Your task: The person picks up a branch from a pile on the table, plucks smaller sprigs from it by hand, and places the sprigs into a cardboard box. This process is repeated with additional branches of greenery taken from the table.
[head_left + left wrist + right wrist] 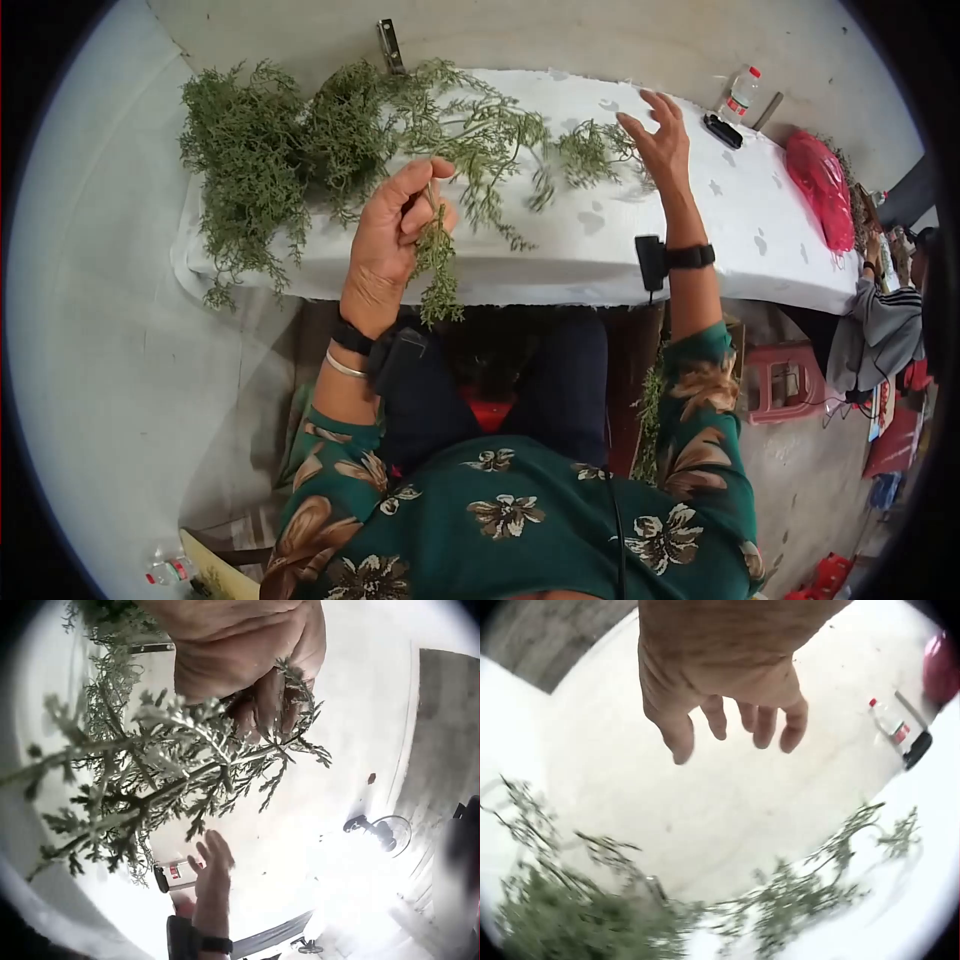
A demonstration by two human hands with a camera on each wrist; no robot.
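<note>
My left hand (395, 225) pinches a leafy green sprig (437, 272) by its stem near the table's front edge, leaves hanging below the fingers. In the left wrist view that sprig (217, 769) spreads out under the curled fingers. My right hand (664, 150) is raised over the right part of the table, fingers spread and holding nothing. The right wrist view shows the same hand (727, 682) with its fingers apart. Just left of it in the head view lies a small sprig (588, 152). A bushy heap of the plant (245, 150) covers the table's left end, with looser stems (490, 120) trailing rightward.
A white cloth (590, 225) covers the table. Along the wall are a knife-like handle (389, 45), a bottle with a red cap (738, 95) and a black object (722, 131). A pink bag (822, 190) lies at the right end, near another person (880, 330) and a pink stool (785, 383).
</note>
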